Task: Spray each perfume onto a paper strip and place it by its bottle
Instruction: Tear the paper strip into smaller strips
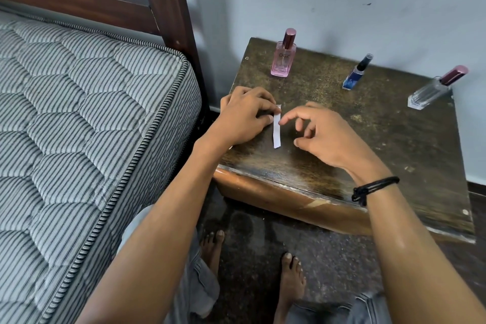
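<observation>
A white paper strip (277, 131) lies flat on the dark wooden side table (368, 139). My left hand (243, 117) rests palm down to its left, fingertips pressing the strip's upper part; any strips beneath that hand are hidden. My right hand (323, 131) hovers just right of the strip, fingers spread, its forefinger tip almost touching the paper. Three perfume bottles stand along the table's far side: a pink one (284, 56) at the left, a small blue one (356, 73) in the middle, a clear one with a mauve cap (434, 91) at the right.
A striped quilted mattress (79, 126) on a dark wooden bed frame (168, 8) borders the table's left side. A pale wall stands behind. My bare feet (289, 279) are on the dark floor below the table's front edge.
</observation>
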`<act>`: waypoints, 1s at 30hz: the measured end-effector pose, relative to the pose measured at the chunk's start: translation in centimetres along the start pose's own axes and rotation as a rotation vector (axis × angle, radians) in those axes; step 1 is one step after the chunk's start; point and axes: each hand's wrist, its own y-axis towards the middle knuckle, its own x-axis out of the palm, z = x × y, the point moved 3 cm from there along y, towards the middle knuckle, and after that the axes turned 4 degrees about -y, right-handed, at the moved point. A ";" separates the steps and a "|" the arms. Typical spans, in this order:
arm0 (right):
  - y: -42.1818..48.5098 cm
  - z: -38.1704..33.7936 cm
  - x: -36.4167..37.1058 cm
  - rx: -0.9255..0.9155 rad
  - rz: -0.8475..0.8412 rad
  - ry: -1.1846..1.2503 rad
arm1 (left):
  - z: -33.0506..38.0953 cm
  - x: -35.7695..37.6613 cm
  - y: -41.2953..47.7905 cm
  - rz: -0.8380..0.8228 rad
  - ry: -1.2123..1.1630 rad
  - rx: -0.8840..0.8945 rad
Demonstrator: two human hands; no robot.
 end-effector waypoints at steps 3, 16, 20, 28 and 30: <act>0.1 -0.5 0.8 -0.088 0.025 -0.005 | 0.0 0.0 0.0 0.004 -0.004 0.000; 0.7 -0.9 1.9 -0.165 0.079 -0.054 | -0.2 0.3 0.1 0.019 -0.005 -0.004; 0.8 -1.0 2.2 -0.166 0.074 -0.008 | -0.2 0.3 0.1 0.023 -0.010 0.000; 0.7 -0.7 2.0 -0.117 -0.032 0.072 | -0.4 0.4 0.1 0.036 0.001 0.002; 0.5 -0.5 1.7 -0.119 -0.071 0.120 | -0.4 0.4 0.1 0.039 0.002 0.002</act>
